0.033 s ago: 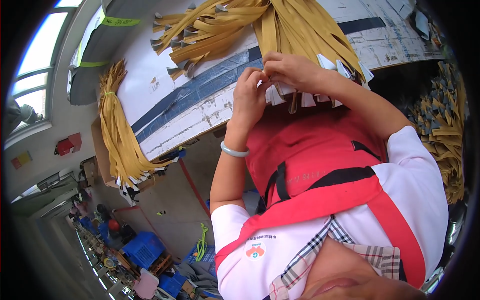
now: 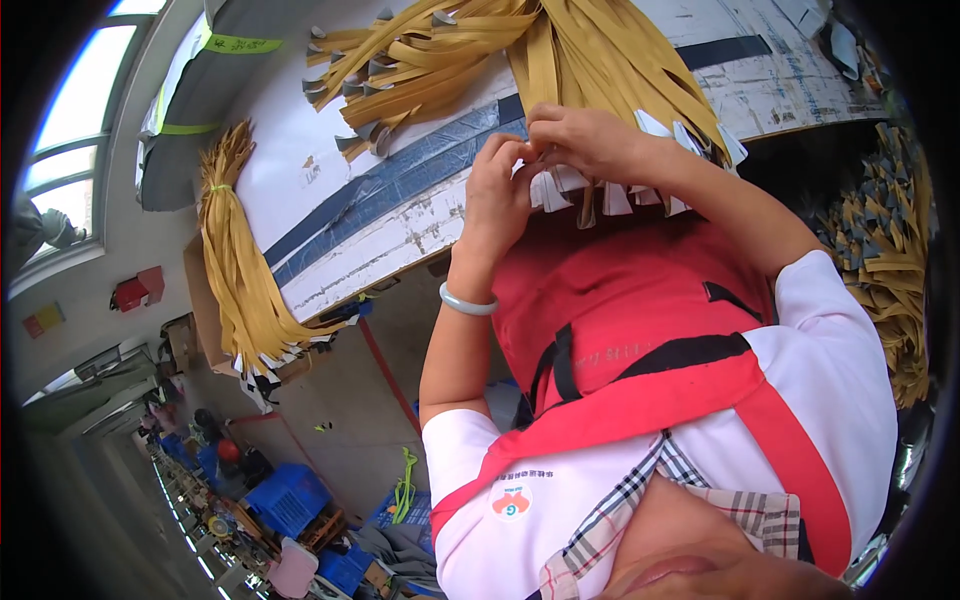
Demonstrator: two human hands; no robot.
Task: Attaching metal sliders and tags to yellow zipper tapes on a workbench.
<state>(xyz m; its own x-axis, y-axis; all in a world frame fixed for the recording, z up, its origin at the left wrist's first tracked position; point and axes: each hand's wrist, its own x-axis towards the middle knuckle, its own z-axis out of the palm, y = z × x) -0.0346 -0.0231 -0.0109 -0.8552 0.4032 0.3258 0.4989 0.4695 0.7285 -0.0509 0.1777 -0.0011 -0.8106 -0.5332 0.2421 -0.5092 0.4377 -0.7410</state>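
Note:
At the near edge of the table, my left hand [image 2: 498, 190] and my right hand [image 2: 590, 142] meet with fingertips pinched together. Whatever lies between them is hidden by the fingers. A fan of flat yellow straps [image 2: 590, 60] runs down the table to my right hand. White tabs [image 2: 617, 200] on the strap ends hang over the edge, just below and right of my fingertips. More yellow straps with grey folded ends [image 2: 410, 75] lie to the left of this fan.
A tied bundle of yellow straps [image 2: 230, 255] drapes over the table's left end, by a cardboard box [image 2: 203, 300]. Dark blue tape [image 2: 390, 175] crosses the worn white tabletop [image 2: 400, 245]. Many grey-ended straps [image 2: 885, 250] hang at right. Blue crates [image 2: 288, 503] stand on the floor.

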